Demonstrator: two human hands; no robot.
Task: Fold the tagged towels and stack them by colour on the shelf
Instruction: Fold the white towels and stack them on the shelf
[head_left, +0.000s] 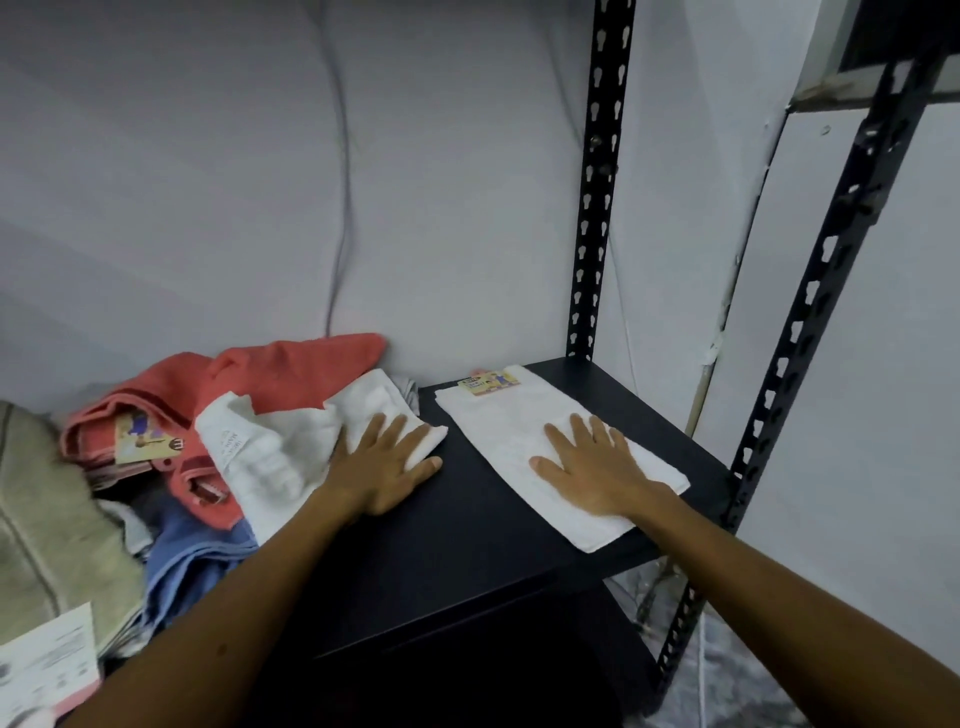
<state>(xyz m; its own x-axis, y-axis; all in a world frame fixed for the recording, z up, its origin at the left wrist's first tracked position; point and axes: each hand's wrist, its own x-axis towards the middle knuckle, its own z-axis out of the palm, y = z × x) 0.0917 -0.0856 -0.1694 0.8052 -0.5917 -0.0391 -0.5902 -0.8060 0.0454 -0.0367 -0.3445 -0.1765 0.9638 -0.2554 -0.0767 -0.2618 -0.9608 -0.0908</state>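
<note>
Two white terry towels show on the black shelf board (467, 525). One folded white towel (524, 441) lies flat as a long rectangle on the right part of the board, with a yellow paper tag (489, 387) at its far end. The right hand (597, 475) rests palm down on this towel, fingers spread wide and straight, holding nothing. The second, a rumpled white towel (280, 447) with a small white sewn label, lies at the left, partly on top of the pile. The left hand (387, 467) lies flat with straight fingers over that towel's near corner, its thumb touching the bare board.

The pile at the left holds one coral-red towel (291, 369) with a printed card tag (140, 439), one blue towel (192, 556) under it, and one beige-green towel (47, 519) nearest the left edge. All three are unfolded and heaped against one another. One printed white paper sheet (49, 665) lies at the lower left corner, its text too blurred to read.

Two black slotted metal uprights (592, 208) frame the shelf on the right, one at the back and one at the front. A thin grey cable (340, 182) hangs down the pale wall behind the pile. The rumpled towel and the pile crowd the left half of the board.
</note>
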